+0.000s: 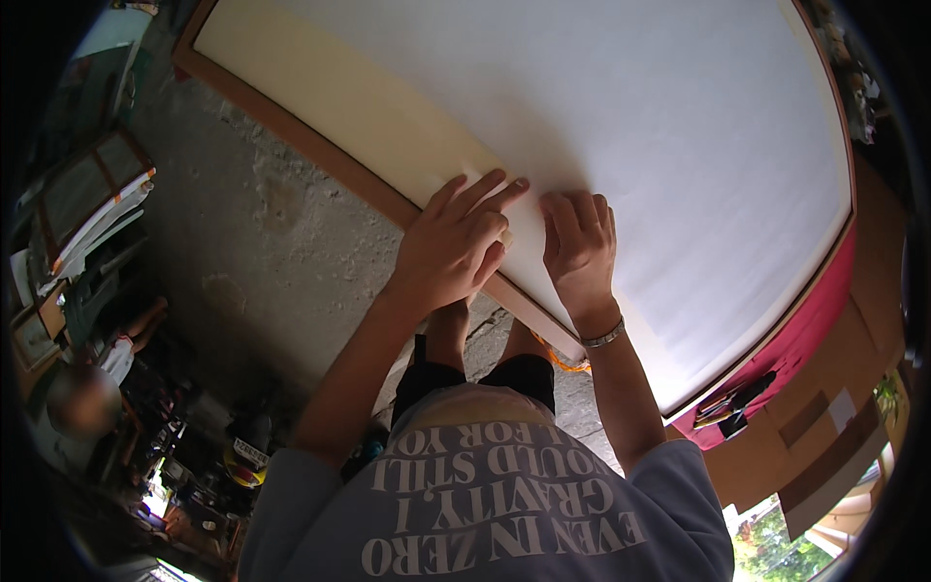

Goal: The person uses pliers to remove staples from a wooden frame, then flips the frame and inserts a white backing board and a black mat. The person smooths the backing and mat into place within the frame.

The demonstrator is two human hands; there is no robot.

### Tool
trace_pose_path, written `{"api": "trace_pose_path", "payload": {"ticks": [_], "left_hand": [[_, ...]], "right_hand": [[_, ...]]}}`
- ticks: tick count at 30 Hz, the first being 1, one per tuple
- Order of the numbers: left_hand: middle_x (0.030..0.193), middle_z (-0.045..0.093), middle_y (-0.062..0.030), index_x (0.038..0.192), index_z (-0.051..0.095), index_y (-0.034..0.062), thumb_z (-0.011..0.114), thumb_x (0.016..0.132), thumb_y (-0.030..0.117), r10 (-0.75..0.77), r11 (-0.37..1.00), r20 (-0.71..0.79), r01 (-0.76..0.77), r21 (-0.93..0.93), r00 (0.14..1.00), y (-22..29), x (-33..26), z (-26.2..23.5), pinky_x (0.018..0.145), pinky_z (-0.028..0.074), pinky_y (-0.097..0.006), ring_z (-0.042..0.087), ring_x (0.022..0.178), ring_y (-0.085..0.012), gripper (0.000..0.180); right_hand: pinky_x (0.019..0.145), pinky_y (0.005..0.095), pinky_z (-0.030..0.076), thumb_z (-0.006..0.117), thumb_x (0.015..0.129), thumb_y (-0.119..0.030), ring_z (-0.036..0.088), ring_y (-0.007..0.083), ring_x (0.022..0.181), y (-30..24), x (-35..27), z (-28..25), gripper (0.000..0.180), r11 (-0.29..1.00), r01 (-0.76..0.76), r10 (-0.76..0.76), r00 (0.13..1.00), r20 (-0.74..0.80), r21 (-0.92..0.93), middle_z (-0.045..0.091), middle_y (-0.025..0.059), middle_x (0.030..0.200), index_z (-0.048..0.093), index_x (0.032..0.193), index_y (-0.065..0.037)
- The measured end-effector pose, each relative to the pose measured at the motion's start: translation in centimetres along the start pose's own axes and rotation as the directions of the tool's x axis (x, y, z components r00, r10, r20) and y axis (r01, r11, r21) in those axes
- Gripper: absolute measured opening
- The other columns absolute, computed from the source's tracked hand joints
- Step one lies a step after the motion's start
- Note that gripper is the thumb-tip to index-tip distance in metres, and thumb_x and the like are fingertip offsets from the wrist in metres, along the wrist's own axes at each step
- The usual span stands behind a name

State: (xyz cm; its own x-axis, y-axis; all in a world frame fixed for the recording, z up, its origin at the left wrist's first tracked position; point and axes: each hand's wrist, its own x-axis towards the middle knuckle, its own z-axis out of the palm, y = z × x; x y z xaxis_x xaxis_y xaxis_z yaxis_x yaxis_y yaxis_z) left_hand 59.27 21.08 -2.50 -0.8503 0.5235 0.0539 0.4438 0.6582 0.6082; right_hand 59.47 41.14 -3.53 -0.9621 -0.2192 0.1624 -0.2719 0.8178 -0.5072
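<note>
A large white sheet (659, 126) lies inside a brown wooden frame (320, 145), with a cream-yellow strip (359, 97) along its left side. My left hand (451, 242) is open, its fingers stretched over the frame's near left edge and resting on the strip. Just right of it, my right hand (580, 233) is closed, fingers curled and fingertips down against the white surface. Whatever those fingertips hold, if anything, is hidden beneath them. A metal-banded wristwatch or bracelet (603, 335) circles my right wrist.
Red cloth (819, 325) shows under the frame's right side, bearing pens or small tools (732, 403). Brown cardboard (795, 427) lies beyond. On the left, framed panels (87, 213) lean above the concrete floor (233, 213), and another person (116, 359) is near dark clutter.
</note>
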Motion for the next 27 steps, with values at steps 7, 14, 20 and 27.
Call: {"api": "trace_pose_path", "payload": {"ticks": [7, 14, 20, 27], "left_hand": [[0.147, 0.059, -0.0056, 0.094, 0.049, 0.0118, 0.070, 0.091, 0.013, 0.006, 1.000, -0.041, -0.007, -0.019, 0.999, 0.0, 0.2, 0.0, 0.112, 0.039, -0.052, 0.053, 0.137, -0.0289, 0.021], [0.146, 0.060, -0.0054, 0.093, 0.049, 0.0125, 0.069, 0.092, 0.015, 0.007, 1.000, -0.017, -0.007, 0.015, 1.000, 0.0, 0.2, 0.2, 0.111, 0.040, -0.052, 0.052, 0.138, -0.0288, 0.020], [0.145, 0.060, -0.0051, 0.094, 0.048, 0.0128, 0.068, 0.091, 0.014, 0.007, 1.000, -0.013, -0.007, 0.021, 1.000, -0.1, 0.2, 0.2, 0.111, 0.040, -0.052, 0.052, 0.138, -0.0286, 0.021], [0.145, 0.061, -0.0039, 0.093, 0.048, 0.0132, 0.069, 0.090, 0.012, -0.006, 1.000, -0.019, 0.006, 0.004, 1.000, 0.0, 0.3, 0.4, 0.111, 0.039, -0.051, 0.052, 0.138, -0.0276, 0.021]], "right_hand": [[0.076, 0.0412, 0.048, 0.064, 0.087, 0.004, 0.057, 0.0298, 0.086, -0.2, -0.1, 0.4, 0.015, 0.999, -0.049, 0.049, 0.999, 0.020, 0.023, 0.058, 0.0104, 0.096, 0.063, 0.098, -0.005], [0.077, 0.0413, 0.050, 0.061, 0.085, 0.005, 0.057, 0.0310, 0.086, -0.1, -0.9, 0.3, 0.021, 0.998, -0.013, 0.013, 1.000, -0.003, 0.063, 0.056, 0.0116, 0.097, 0.063, 0.103, -0.006], [0.076, 0.0413, 0.051, 0.064, 0.086, 0.004, 0.058, 0.0301, 0.086, -0.3, 0.1, -0.2, 0.019, 0.975, -0.108, 0.107, 0.994, 0.017, 0.195, 0.057, 0.0110, 0.097, 0.063, 0.102, -0.005], [0.075, 0.0402, 0.050, 0.062, 0.091, -0.002, 0.059, 0.0294, 0.086, -1.0, 1.0, -0.5, 0.009, 0.991, -0.136, 0.134, 0.989, 0.066, 0.020, 0.056, 0.0109, 0.096, 0.060, 0.099, -0.005]]}}
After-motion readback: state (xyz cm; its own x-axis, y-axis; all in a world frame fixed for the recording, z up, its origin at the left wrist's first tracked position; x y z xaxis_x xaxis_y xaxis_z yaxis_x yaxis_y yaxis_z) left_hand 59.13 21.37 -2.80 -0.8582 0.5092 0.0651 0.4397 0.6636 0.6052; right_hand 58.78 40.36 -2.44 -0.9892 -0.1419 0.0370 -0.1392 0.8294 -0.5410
